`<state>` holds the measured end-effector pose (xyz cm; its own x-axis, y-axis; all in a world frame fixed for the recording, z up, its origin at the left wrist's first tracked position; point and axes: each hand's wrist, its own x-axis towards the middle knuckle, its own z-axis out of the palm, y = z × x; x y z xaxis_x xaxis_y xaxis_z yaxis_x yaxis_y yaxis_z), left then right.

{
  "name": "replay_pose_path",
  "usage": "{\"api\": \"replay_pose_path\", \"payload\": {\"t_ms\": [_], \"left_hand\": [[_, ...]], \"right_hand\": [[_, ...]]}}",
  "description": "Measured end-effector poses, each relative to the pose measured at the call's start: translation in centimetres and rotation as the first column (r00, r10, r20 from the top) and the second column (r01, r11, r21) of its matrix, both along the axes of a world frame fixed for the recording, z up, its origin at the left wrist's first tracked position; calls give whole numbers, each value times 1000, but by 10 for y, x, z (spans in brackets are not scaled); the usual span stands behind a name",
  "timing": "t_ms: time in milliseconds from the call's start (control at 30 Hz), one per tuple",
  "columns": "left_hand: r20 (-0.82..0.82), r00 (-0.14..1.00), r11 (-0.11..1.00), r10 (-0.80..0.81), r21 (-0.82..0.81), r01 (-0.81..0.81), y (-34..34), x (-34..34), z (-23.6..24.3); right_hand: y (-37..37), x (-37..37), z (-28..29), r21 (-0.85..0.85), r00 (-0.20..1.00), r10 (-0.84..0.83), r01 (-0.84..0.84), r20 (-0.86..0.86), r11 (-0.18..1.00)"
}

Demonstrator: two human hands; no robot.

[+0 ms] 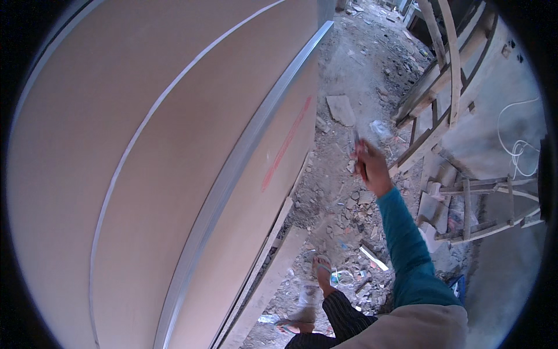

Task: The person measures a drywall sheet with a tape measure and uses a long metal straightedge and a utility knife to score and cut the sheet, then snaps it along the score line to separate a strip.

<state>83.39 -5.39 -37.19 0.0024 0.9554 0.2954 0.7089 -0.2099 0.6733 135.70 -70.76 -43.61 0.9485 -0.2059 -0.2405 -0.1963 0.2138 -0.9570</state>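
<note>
Presently, the right hand (372, 168) is well apart from the large tan board (279, 168), out over the rubble floor (349, 203). Its grip is pressed together around a slim tool (357, 138), whose thin grey end looks out beyond the fingers. It seems that the tool is held so in order to keep this end free, with the handle secured in the palm (its exact kind I cannot tell, because it is small and partly covered). The left hand is not in the picture, so of its grip I cannot tell anything.

Along the board lies a long metal strip (232, 168), between a white line (152, 110) and a red marking (288, 142). Perhaps it is put lengthwise because it is about as long as the board. Under the lower edge of the board runs a pale ledge (264, 291), which probably keeps it off the debris.

On the other side, a wooden ladder (427, 136) stands tilted near the wall, maybe to leave the passage open, and a white cable (515, 152) hangs in loops beyond it.
</note>
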Motion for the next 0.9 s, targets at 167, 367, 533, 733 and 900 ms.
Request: {"api": "replay_pose_path", "payload": {"t_ms": [167,367,533,733,900], "left_hand": [[-96,995,1000,11,-20,-13,9,-11,2],[-136,990,999,47,26,-44,-14,16,-12],[-160,986,999,35,13,-33,-18,39,-24],[-189,981,999,36,6,-36,-27,49,-35],[-143,983,993,112,-8,-115,-35,45,-38]], "right_hand": [[-18,145,76,77,935,192,-224,297,972],[-18,255,137,10,930,200,-213,308,977],[-23,318,135,45,978,77,-87,195,995],[-24,328,120,119,963,55,-89,264,989],[2,244,98,137,920,-32,-23,390,990]]}}
